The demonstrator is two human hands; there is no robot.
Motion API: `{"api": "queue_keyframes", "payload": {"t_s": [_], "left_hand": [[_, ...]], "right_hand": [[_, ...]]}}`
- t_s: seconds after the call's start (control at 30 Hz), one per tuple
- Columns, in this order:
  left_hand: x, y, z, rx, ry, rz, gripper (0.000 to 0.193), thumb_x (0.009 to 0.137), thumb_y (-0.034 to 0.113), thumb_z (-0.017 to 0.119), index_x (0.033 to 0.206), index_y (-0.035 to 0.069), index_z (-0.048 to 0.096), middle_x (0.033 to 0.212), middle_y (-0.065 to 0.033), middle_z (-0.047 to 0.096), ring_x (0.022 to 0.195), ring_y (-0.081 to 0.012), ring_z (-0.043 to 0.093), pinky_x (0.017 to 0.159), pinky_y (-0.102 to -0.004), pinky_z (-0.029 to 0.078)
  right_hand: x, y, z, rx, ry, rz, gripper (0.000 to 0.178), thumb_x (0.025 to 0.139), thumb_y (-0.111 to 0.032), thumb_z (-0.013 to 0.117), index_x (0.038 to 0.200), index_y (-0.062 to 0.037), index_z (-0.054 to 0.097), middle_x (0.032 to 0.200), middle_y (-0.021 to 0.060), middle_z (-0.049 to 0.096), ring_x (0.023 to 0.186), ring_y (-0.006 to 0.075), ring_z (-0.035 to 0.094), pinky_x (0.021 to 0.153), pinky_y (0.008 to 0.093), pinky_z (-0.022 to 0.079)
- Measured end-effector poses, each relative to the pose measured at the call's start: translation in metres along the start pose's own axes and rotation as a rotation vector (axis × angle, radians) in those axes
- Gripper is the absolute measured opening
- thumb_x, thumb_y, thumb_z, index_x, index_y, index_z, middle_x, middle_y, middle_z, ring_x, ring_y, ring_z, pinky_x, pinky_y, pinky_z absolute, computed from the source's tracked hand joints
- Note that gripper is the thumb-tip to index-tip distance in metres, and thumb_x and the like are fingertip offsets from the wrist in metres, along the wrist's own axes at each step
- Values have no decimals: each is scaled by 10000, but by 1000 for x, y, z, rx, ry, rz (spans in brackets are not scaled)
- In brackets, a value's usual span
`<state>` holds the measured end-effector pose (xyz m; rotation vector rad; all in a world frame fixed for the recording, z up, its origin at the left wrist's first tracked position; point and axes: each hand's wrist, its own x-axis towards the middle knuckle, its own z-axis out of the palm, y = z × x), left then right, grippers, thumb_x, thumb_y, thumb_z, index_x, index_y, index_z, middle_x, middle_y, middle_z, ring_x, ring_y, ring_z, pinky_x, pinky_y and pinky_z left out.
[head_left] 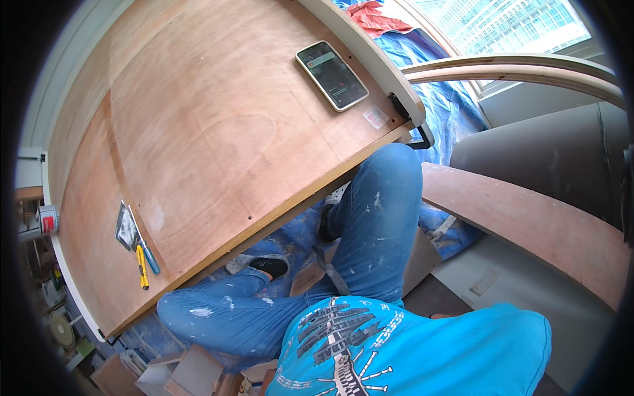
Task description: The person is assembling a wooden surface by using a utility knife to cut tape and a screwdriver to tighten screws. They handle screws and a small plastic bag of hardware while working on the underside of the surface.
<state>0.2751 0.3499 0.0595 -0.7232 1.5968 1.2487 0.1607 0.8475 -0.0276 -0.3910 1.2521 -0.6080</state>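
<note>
Neither of my hands shows in the head view; only my blue shirt and paint-specked jeans do. In front of my knees lies a broad wooden panel [198,138] with a pale raised rim. A smartphone [332,76] with a lit screen and a light case rests near its far right corner. Toward the left side sit a yellow utility knife [142,267], a screwdriver [148,251] with a blue handle, and a small clear packet [125,228] with dark contents. The knife and screwdriver lie side by side, close to the packet.
A curved wooden board [522,221] extends on the right, beside a large grey roll [535,158]. Blue sheeting [456,119] covers the floor by the window. A black bracket [422,136] juts from the panel's corner near my knee. Wood offcuts [195,369] lie at lower left.
</note>
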Motion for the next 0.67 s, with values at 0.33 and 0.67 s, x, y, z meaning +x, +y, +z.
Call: {"api": "queue_keyframes", "payload": {"t_s": [0.33,0.67], "left_hand": [[-24,15,-37,-97,285,211,210,999,87,738,1164,-32,786,1009,-125,819,885,-174,758,833,-335,603],[-109,158,-142,68,1346,1347,426,1007,242,756,1304,-42,641,1102,-215,728,926,-303,674,816,-398,540]], "right_hand": [[4,0,-3,-50,-5,17,400,964,-312,725,1276,-64,756,1176,190,789,1067,341,761,927,475,590],[41,9,-31,-322,-28,-145,379,963,-308,727,1255,-70,769,1151,188,796,1062,338,762,919,472,588]]}}
